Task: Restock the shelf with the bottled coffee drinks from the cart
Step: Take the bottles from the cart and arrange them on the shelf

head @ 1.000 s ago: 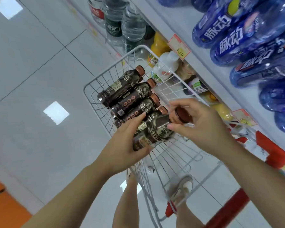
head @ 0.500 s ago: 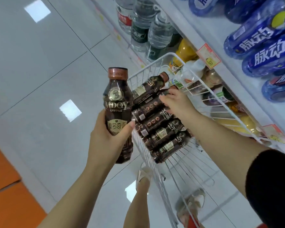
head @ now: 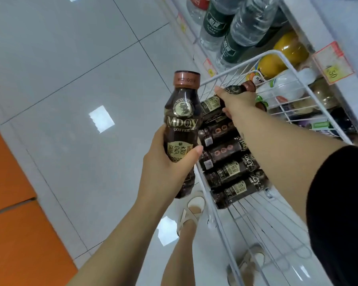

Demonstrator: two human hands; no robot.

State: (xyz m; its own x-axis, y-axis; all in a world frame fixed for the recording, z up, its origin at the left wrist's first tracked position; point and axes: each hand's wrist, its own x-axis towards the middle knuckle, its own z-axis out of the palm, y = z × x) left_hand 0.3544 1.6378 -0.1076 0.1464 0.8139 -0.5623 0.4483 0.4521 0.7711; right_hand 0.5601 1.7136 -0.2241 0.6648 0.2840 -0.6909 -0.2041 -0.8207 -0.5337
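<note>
My left hand (head: 167, 168) grips a dark coffee bottle (head: 182, 120) with a brown cap, held upright to the left of the white wire cart (head: 281, 58). Several more coffee bottles (head: 232, 172) lie side by side in the cart. My right hand (head: 236, 100) reaches over them to the far end of the row and curls round the farthest coffee bottle (head: 237, 90), whose brown cap points right. The shelf (head: 310, 27) runs along the right, just beyond the cart.
Large water bottles (head: 242, 27) and orange juice bottles (head: 289, 46) stand on the lower shelf behind the cart. A price tag (head: 333, 62) hangs on the shelf edge. My feet in pale sandals (head: 191, 211) stand on the grey tile floor beside the cart.
My left hand lifted one coffee bottle out of the cart and holds it upright. My right hand let go of it and reached across to the farthest bottle in the row.
</note>
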